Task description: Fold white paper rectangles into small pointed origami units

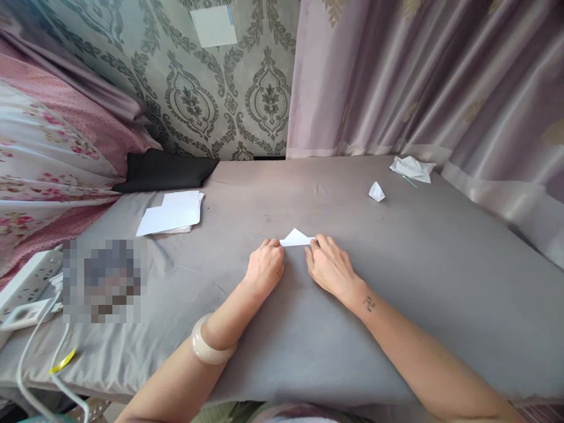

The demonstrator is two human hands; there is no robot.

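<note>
Between my two hands lies a small folded white paper (296,238), a triangle with a peak at the top and a narrow strip along its base. My left hand (265,264) is closed on the strip's left end, its knuckles bent on the grey cloth. On the right end presses my right hand (330,261), thumb and index finger pinching the paper's edge. The undersides of both hands are hidden.
A stack of white paper sheets (174,212) lies left, before a folded black cloth (167,167). At the right stand a small folded paper shape (376,192) and a crumpled paper pile (413,168). A power strip (26,282) with white cables sits at the left edge.
</note>
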